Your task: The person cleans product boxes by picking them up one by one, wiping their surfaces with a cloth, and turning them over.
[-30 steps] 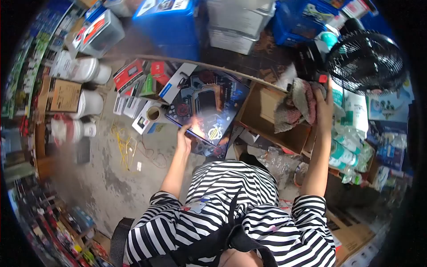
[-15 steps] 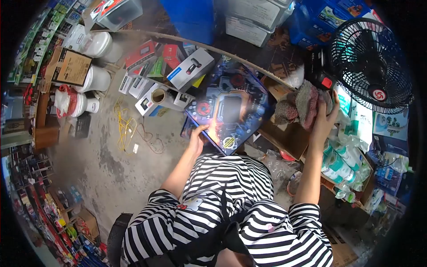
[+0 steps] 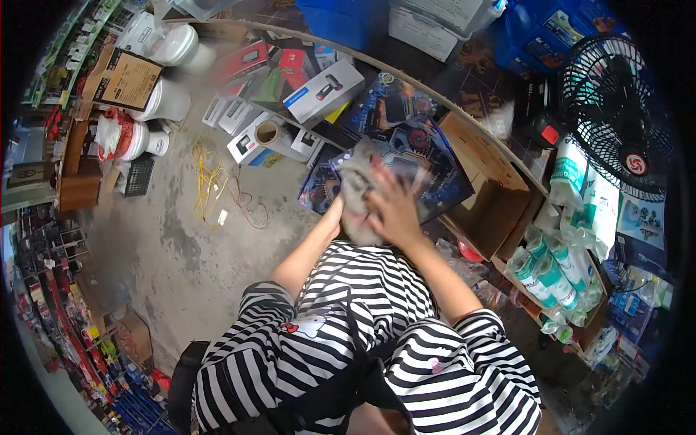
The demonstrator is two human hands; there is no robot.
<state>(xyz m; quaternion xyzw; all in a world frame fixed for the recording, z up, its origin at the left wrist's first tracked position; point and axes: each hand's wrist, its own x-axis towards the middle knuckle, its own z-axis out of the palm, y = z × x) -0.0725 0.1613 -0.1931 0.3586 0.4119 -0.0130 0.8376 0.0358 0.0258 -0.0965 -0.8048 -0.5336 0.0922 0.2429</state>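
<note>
On my feed, both of my hands were over the large printed box (image 3: 449, 181), near centre, just in front of the striped shirt (image 3: 370, 272). Right hand (image 3: 395, 210): fingers spread over the grey-pink cloth (image 3: 357, 190), not clenched, blurred by motion; I couldn't confirm whether they pinched any fabric. Left hand (image 3: 334, 217): at the near left side of the cloth, by the box, fingertips hidden, so I couldn't tell if it was gripping the box, the cloth or both. Cloth lay bunched between the 2 hands, over the near left part of the printed face. My read on progress: cloth was out and at the box, so that part was done; box was outside the open carton (image 3: 507, 210), which stood just right of it. I couldn't tell how much of the face the cloth had covered, or what remained, since hands and cloth hid part of it. A 2nd printed box (image 3: 388, 98) showed beyond, on the far side. Far left of my hands: red boxes (image 3: 293, 67), a white box (image 3: 324, 92) and a cardboard tube (image 3: 267, 133) standing upright. Yellow cord (image 3: 208, 185) lay loose on the floor (image 3: 167, 275), left side. Right side: black fan (image 3: 616, 116) at the far end, with teal-and-white bottles (image 3: 554, 275) nearer, grouped beyond the carton.
</note>
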